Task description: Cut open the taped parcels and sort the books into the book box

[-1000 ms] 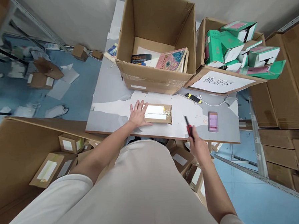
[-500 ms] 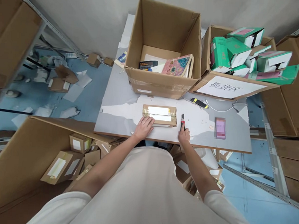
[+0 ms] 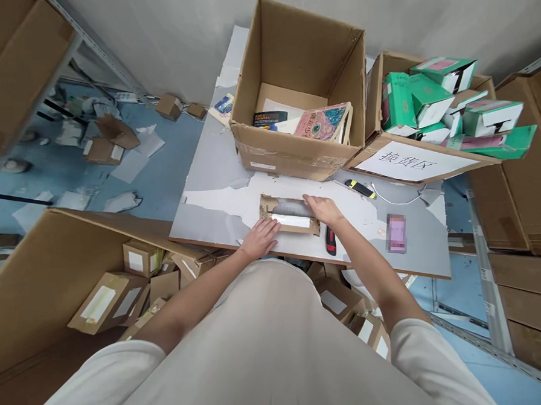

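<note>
A small cardboard box (image 3: 290, 222) lies in front of me, partly open along its far side, with a grey, shadowed interior showing. White label paper and torn tape run along its near flap. My left hand (image 3: 260, 237) rests against the near left corner, fingers stretched out. At the far right edge, my right hand (image 3: 324, 210) has its fingers closed on the far flap. A red and black utility knife (image 3: 331, 241) lies on the table (image 3: 220, 203), just right of the box and below my right wrist; no blade shows.
Behind stands a large open carton (image 3: 295, 152) with books inside. Right of it, another carton (image 3: 373, 105) holds several green boxes. A yellow and black cutter (image 3: 360, 188), white cable (image 3: 397, 201) and pink blurred object (image 3: 396, 234) lie rightward. A big carton (image 3: 27, 262) of parcels stands lower left.
My right hand has let go of the red utility knife, leaving it on the table, and moved up to the box. The box's far flap has come open.
</note>
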Available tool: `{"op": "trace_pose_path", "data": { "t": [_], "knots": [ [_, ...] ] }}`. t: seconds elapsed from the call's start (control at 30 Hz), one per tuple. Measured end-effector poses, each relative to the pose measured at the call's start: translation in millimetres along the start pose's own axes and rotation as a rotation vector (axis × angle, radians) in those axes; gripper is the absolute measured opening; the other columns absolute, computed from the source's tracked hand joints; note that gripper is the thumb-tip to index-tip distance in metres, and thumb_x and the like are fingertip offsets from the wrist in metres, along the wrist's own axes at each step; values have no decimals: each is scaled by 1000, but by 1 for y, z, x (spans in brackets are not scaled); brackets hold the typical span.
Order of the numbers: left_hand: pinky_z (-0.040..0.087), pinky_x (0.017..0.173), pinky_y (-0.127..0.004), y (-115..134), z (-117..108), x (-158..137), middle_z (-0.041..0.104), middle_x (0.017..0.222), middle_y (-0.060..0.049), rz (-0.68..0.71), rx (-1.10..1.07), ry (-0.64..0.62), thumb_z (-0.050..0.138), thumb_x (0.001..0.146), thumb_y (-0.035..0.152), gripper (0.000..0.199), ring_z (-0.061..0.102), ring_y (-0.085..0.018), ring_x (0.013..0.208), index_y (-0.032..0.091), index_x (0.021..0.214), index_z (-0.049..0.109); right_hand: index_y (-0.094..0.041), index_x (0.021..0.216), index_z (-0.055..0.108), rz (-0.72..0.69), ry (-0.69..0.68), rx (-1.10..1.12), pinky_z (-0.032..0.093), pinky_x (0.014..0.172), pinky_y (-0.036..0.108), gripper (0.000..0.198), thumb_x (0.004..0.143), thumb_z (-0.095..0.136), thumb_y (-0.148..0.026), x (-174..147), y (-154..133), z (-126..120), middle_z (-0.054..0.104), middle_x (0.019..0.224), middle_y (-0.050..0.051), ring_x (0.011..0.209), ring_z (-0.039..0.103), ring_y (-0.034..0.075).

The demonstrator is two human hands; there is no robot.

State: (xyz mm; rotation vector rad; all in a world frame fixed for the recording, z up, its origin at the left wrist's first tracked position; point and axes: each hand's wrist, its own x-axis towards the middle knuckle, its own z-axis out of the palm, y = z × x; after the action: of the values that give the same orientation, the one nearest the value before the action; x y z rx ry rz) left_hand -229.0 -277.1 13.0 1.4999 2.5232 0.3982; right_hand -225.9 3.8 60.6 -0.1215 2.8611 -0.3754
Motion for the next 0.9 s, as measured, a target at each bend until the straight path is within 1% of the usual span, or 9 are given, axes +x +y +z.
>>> {"op": "trace_pose_path", "data": {
  "t": [0.1, 0.23, 0.37, 0.47, 0.57, 0.67, 0.77, 0.83, 0.9],
  "knots": [
    [27, 113, -50, 3, 1, -2, 47, 142, -17, -7, -18, 13, 40, 92, 37, 55, 37, -31, 136, 10, 140, 42, -15, 122, 55, 123, 106, 119, 42, 88, 34, 39, 98, 31, -34, 20, 11, -5, 65, 112, 12, 100, 59, 23],
    [32, 109, -46, -7, -15, 11, 45, 143, -17, -72, -51, 24, 43, 91, 41, 54, 41, -29, 132, 14, 137, 46, -9, 120, 58, 237, 238, 203, 40, 95, 35, 40, 95, 40, -35, 39, 15, -1, 59, 115, 16, 107, 54, 24],
    [28, 110, -51, -41, -44, 39, 25, 153, -22, -149, -29, -5, 70, 63, 63, 106, 25, -39, 140, 12, 146, 30, -13, 136, 50, 197, 296, 91, 32, 103, 46, 47, 92, 45, -31, 20, 9, 2, 43, 137, 20, 126, 39, 31],
    [24, 112, -50, -67, -55, 54, 20, 155, -24, -70, -61, -87, 75, 51, 68, 127, 17, -39, 143, 8, 149, 20, -16, 141, 44, 11, 295, -20, 25, 107, 49, 48, 93, 42, -25, -10, 1, 2, 36, 145, 19, 132, 30, 31],
    [24, 114, -46, -82, -53, 58, 22, 154, -25, -4, -122, -80, 72, 57, 67, 122, 19, -35, 144, 5, 148, 21, -14, 139, 44, -152, 161, -14, 28, 106, 45, 49, 94, 44, -32, -32, -12, 5, 46, 137, 18, 125, 39, 28],
    [23, 115, -45, -87, -49, 55, 22, 153, -26, 20, -171, -53, 72, 55, 69, 126, 19, -35, 144, 3, 148, 19, -10, 141, 40, -62, 66, 14, 31, 103, 45, 65, 86, 58, -39, -38, -24, 8, 52, 128, 19, 118, 45, 30],
    [23, 115, -46, -89, -53, 54, 21, 154, -25, 25, -189, -94, 72, 54, 69, 129, 17, -35, 144, 4, 150, 15, -13, 134, 48, 19, 60, 0, 35, 98, 45, 51, 87, 59, -28, -44, -32, 12, 58, 115, 16, 110, 51, 28],
    [20, 115, -49, -89, -59, 53, 21, 155, -22, -18, -177, -140, 67, 63, 66, 118, 16, -35, 145, 8, 151, 14, -16, 125, 56, -22, 109, -30, 38, 97, 43, 36, 91, 48, -15, -56, -37, 18, 61, 111, 14, 106, 54, 25],
    [15, 114, -54, -87, -68, 51, 20, 156, -19, -68, -162, -192, 58, 73, 63, 104, 13, -34, 146, 12, 151, 12, -17, 123, 60, -93, 167, -45, 40, 98, 42, 41, 90, 38, -5, -72, -41, 29, 63, 115, 14, 108, 56, 23]
  ]
}}
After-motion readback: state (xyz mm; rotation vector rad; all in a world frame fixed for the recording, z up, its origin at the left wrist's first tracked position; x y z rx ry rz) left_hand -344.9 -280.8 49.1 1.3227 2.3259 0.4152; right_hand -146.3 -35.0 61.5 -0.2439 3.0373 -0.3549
